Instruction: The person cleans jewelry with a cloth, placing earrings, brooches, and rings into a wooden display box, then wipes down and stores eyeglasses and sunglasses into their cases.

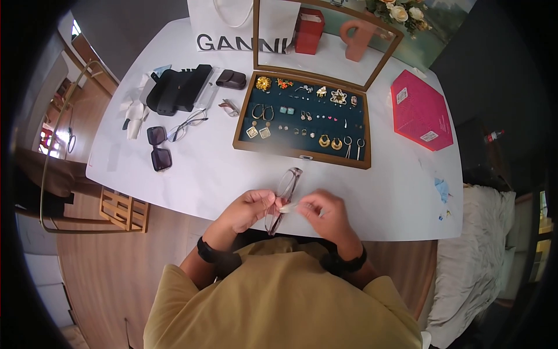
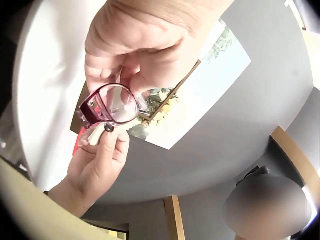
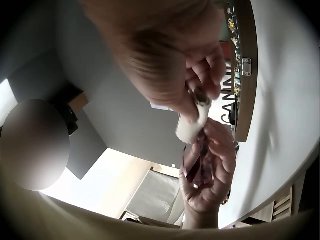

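Note:
Close to my body at the table's front edge, my left hand (image 1: pixel 250 209) grips a pair of eyeglasses (image 1: pixel 294 174) with clear purple-tinted frames, held upright. Its fingers and thumb close around the middle of the frame. Across from it, my right hand (image 1: pixel 326 214) pinches a small white cloth or wipe (image 1: pixel 287 207) against the glasses. In the left wrist view a round lens (image 2: pixel 122 104) and a dark purple temple (image 2: pixel 90 112) show below the left hand. The right wrist view shows the white piece (image 3: pixel 190 129) between the right thumb and fingers.
Beyond my hands, an open wooden jewelry case (image 1: pixel 302 152) displays earrings and brooches. Black sunglasses (image 1: pixel 161 158), wire-rimmed glasses (image 1: pixel 189 123) and dark cases (image 1: pixel 180 90) lie left. A pink box (image 1: pixel 421 110) and blue scraps (image 1: pixel 442 189) sit right; a white paper bag (image 1: pixel 241 26) stands behind.

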A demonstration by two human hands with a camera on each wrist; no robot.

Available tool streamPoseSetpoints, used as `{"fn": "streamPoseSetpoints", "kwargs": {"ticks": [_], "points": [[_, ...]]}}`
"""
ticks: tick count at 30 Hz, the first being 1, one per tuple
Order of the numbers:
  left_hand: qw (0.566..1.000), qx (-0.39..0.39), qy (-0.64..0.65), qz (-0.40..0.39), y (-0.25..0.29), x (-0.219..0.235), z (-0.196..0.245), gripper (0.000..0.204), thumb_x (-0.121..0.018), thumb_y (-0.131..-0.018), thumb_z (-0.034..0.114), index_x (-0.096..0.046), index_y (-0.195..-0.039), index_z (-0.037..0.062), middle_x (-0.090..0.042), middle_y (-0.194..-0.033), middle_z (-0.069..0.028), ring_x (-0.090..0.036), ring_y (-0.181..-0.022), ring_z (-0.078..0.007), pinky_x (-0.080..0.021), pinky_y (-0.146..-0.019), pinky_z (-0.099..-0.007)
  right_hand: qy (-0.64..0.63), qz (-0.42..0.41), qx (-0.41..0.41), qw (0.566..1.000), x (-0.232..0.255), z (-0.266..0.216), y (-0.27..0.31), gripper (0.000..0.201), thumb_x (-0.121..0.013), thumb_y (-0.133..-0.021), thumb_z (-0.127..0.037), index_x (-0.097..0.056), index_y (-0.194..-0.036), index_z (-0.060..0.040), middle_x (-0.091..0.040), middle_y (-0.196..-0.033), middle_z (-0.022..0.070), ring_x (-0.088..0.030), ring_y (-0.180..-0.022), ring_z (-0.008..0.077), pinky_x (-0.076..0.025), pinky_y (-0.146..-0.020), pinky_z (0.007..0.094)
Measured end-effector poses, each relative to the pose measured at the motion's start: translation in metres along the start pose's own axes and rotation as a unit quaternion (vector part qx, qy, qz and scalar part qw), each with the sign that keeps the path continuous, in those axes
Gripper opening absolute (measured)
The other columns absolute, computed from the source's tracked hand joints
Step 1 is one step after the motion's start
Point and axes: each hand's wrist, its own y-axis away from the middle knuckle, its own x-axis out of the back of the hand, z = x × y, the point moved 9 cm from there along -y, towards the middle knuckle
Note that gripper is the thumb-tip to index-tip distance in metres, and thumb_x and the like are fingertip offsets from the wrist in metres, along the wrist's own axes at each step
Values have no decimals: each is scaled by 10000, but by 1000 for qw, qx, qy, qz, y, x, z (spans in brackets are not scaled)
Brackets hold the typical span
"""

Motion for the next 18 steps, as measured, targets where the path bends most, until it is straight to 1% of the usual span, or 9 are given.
{"fn": "streamPoseSetpoints", "kwargs": {"ticks": [3, 4, 6, 7, 8, 10, 13, 16, 18], "points": [[999, 45, 1, -26, 3, -9, -9, 295, -476, -1012, 246, -648, -973, 9, -647, -1090, -88, -596, -991, -166, -470, -894, -303, 15, 155, -17, 988, 32, 13, -1, 89, -711, -840, -75, -643, -861, -22, -614, -749, 64, -556, -568, 110, -450, -525, 246], [999, 38, 4, -20, 3, -9, -9, 300, -477, -1011, 254, -644, -955, 11, -638, -1093, -93, -593, -1001, -181, -465, -887, -307, 22, 168, -18, 985, 37, 15, -1, 95, -708, -847, -82, -640, -854, -16, -618, -750, 61, -550, -567, 99, -445, -523, 243], [1000, 23, 10, -7, 1, -8, -8, 313, -478, -1009, 270, -636, -920, 16, -618, -1097, -104, -588, -1020, -212, -454, -874, -315, 5, 111, -23, 994, 28, 13, 0, 87, -709, -843, -68, -642, -858, -15, -618, -735, 35, -539, -586, 73, -445, -547, 225], [1000, 17, 18, -8, 0, -6, -9, 310, -479, -1009, 268, -638, -921, 18, -617, -1099, -105, -587, -1024, -211, -454, -876, -316, -3, 82, -26, 996, 23, 11, 1, 84, -709, -841, -61, -643, -861, -14, -618, -728, 22, -533, -595, 60, -444, -559, 216], [1000, 11, 25, -8, -1, -3, -9, 307, -479, -1009, 267, -639, -922, 20, -617, -1101, -105, -586, -1029, -211, -453, -877, -318, -4, 6, -16, 1000, 10, 6, 2, 86, -713, -836, -61, -645, -860, -13, -619, -734, 24, -536, -596, 63, -445, -558, 219], [1000, 1, 24, -3, -2, -1, -7, 303, -481, -1008, 265, -641, -924, 22, -618, -1099, -107, -585, -1037, -211, -453, -880, -318, -8, -146, 3, 989, -17, -2, 9, 92, -721, -825, -60, -649, -858, -12, -621, -745, 29, -541, -596, 68, -448, -557, 226], [1000, 1, -9, 10, -2, -3, -3, 303, -485, -1006, 268, -643, -925, 22, -626, -1086, -111, -587, -1039, -209, -453, -888, -317, -34, -186, 6, 982, -26, -5, 15, 99, -730, -808, -52, -655, -856, -11, -624, -763, 38, -542, -585, 82, -451, -555, 238], [998, 25, -51, 8, -1, -2, -9, 298, -483, -1009, 265, -644, -939, 23, -642, -1079, -103, -596, -996, -182, -459, -896, -317, -12, 4, -27, 1000, 9, 16, 11, 102, -721, -829, -62, -642, -856, -4, -619, -742, 20, -532, -591, 59, -443, -554, 221], [996, 39, -78, -4, -2, -2, -11, 288, -467, -1020, 252, -644, -966, 31, -662, -1092, -81, -605, -936, -146, -476, -895, -316, -14, 129, -56, 990, 36, 35, 11, 106, -714, -838, -71, -634, -864, -6, -608, -699, 26, -522, -560, 59, -427, -531, 215]]}}
